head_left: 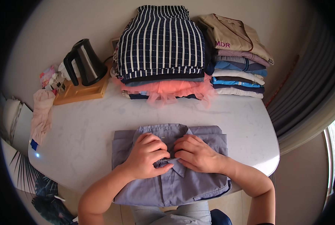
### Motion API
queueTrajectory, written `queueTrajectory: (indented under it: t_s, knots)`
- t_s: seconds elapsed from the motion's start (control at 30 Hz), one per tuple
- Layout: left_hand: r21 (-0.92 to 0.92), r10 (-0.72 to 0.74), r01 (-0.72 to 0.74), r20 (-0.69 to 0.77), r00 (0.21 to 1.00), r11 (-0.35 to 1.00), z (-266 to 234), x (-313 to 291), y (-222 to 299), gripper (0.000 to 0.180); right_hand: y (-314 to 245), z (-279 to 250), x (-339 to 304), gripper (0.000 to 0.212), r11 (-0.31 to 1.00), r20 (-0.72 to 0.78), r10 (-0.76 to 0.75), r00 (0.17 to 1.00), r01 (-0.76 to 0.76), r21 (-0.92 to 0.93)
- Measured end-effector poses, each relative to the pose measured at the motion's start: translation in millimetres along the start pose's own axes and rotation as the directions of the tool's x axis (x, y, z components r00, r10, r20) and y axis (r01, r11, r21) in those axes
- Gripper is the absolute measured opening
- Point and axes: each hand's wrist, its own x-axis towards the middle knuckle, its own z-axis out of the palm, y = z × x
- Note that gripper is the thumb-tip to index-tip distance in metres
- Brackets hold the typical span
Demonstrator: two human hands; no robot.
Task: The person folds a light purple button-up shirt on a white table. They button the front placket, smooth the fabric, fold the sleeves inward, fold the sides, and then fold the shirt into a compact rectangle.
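Observation:
A grey-blue collared shirt (148,191) lies folded on the white table, its collar away from me and its lower part reaching the near table edge. Both hands are at the collar opening. My left hand (148,155) has its fingers curled on the left side of the collar, thumb toward the middle. Opposite it, my right hand (197,153) pinches the right side of the collar near the front placket. The fingertips nearly meet over the top of the placket, and they hide any button there.
Behind the shirt stands a tall clothes stack topped with striped fabric (161,45), coral tulle (163,89) lower down. Right of it is another folded stack (238,71). A kettle (86,62) sits on a wooden tray (81,93); pinkish cloth (42,112) hangs at the table's left edge.

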Motion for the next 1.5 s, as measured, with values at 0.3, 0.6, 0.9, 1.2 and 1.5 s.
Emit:
queueTrajectory:
  t_s: [0.3,0.6,0.9,1.2,1.5]
  knots:
    - [-0.038,-0.031,0.032,0.03,0.999,0.999,4.7,-2.9,-1.0,0.026,-1.4,-2.2,-0.3,0.026,1.0,-0.059,-0.016,0.998,0.017,0.017]
    - [-0.097,-0.099,0.102,0.037,0.994,0.99,5.0,-4.5,-1.9,0.038,-5.8,1.1,-0.4,0.034,0.998,0.013,-0.054,0.998,0.054,-0.03]
    - [-0.052,-0.009,0.016,0.123,0.992,0.999,-17.8,-1.1,-7.8,0.037,-1.4,0.7,-1.5,0.022,0.999,0.035,0.005,0.999,-0.004,-0.036]
    - [0.183,-0.057,0.051,0.025,0.998,0.982,-7.0,1.0,-8.4,0.032,6.1,1.5,-7.4,0.059,0.922,-0.093,0.329,0.94,-0.341,-0.181]
    - [0.135,-0.114,0.056,0.474,0.873,0.989,-3.0,3.5,16.7,0.067,34.6,-64.3,-21.2,0.044,0.774,0.121,0.603,0.789,-0.542,-0.327]
